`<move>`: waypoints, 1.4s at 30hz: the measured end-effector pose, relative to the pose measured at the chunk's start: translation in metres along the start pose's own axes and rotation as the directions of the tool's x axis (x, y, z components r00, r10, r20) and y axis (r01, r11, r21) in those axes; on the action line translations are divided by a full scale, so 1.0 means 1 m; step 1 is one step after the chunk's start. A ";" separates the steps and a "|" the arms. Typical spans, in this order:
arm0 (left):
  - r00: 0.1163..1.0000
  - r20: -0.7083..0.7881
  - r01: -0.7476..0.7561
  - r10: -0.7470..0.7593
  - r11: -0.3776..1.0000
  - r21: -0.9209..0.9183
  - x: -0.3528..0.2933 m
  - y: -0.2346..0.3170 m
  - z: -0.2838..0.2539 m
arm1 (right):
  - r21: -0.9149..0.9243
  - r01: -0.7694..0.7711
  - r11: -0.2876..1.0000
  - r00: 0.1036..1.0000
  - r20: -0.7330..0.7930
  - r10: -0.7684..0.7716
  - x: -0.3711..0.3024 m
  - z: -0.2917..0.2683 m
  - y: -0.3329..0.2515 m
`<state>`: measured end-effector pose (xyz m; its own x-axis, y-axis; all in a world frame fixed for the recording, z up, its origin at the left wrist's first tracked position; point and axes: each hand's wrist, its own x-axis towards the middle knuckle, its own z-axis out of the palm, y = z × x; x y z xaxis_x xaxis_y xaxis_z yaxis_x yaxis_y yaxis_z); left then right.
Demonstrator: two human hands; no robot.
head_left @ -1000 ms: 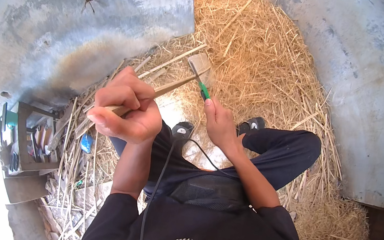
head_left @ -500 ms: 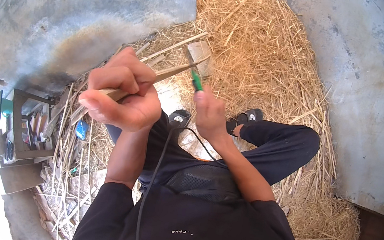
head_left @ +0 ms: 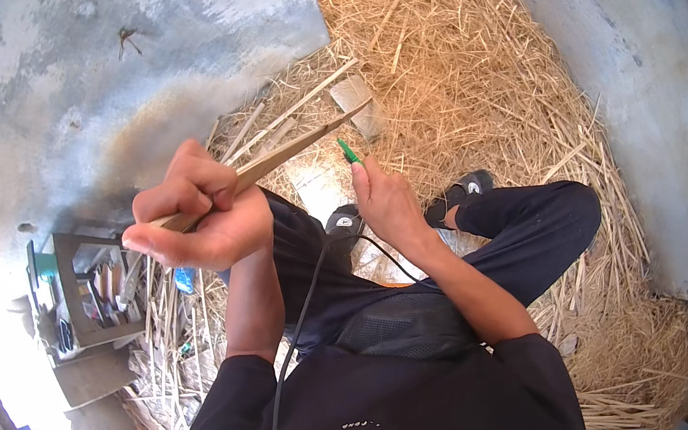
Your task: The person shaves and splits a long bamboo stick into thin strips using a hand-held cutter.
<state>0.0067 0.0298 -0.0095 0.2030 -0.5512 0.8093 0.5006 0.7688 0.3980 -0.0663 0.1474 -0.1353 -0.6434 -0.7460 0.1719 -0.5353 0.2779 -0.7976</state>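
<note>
The stick (head_left: 281,157) looks light and stiff, like dry wood, so one hand should be able to carry it with ease. It does not look slippery, but its rough edges may leave splinters, and the thin tip could snap if pushed hard. The best place to hold it is the fat end, where there is plenty to grip. It is pale tan and long, with flat sides and a dark streak along one edge, and it gets skinny toward a sharp point. It is up in the air, with its point showing in front of the pale block (head_left: 346,93) and its fat end nearer the person than the block. There, the left hand (head_left: 214,218) has its fingers curled tight around it. The right hand (head_left: 390,204), also on the person's side of the block, is closed around a green tool (head_left: 348,152), whose far end is hard to see. Yellow straw (head_left: 463,73) lies beyond the block and to its right.
</note>
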 end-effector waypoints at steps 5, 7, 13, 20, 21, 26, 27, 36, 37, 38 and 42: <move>0.998 0.062 0.020 -0.021 1.000 0.025 -0.003 0.003 0.000 | 0.179 0.090 0.980 0.990 0.093 -0.107 -0.006 -0.002 -0.002; 0.998 0.054 0.025 -0.026 1.000 0.016 -0.003 0.004 0.001 | 0.116 0.097 0.988 0.978 0.173 -0.117 -0.005 -0.005 0.000; 0.998 0.067 -0.011 0.013 0.999 -0.030 -0.003 0.002 0.004 | 0.111 0.064 0.992 0.993 0.087 -0.074 -0.007 -0.003 0.008; 0.989 0.149 0.022 -0.011 0.997 -0.073 -0.002 0.001 -0.002 | 0.280 -0.102 0.955 0.992 0.102 0.076 -0.011 0.005 0.012; 0.990 0.144 0.026 -0.013 0.996 -0.090 0.000 0.000 -0.003 | 0.214 -0.090 0.973 0.994 0.075 0.075 -0.010 0.004 0.012; 0.980 0.193 0.056 -0.041 0.996 -0.069 -0.003 0.006 0.004 | 0.372 0.229 0.899 0.959 0.073 -0.275 -0.006 0.002 0.006; 0.986 0.159 0.060 -0.056 0.998 -0.019 -0.006 0.008 0.007 | 0.381 0.139 0.914 0.967 0.146 -0.208 -0.004 0.001 0.006; 0.978 0.177 0.131 -0.109 0.984 -0.119 -0.005 0.009 0.000 | 0.283 0.018 0.959 0.993 0.111 -0.051 -0.002 0.003 0.012; 0.979 0.174 0.131 -0.110 0.985 -0.115 -0.007 0.008 -0.001 | 0.361 0.099 0.927 0.984 0.102 -0.145 -0.003 0.004 0.013; 0.980 0.172 0.124 -0.103 0.986 -0.115 -0.008 0.007 -0.002 | 0.458 0.208 0.864 0.951 0.112 -0.288 -0.003 0.004 0.012; 0.973 0.197 0.147 -0.123 0.983 -0.109 -0.005 0.006 -0.006 | 0.176 -0.168 0.970 0.985 0.061 0.159 0.007 0.002 0.013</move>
<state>0.0133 0.0354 -0.0138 -0.0304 -0.5667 0.8233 0.6134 0.6398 0.4630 -0.0771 0.1445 -0.1458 -0.6857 -0.7279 0.0071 -0.3154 0.2883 -0.9041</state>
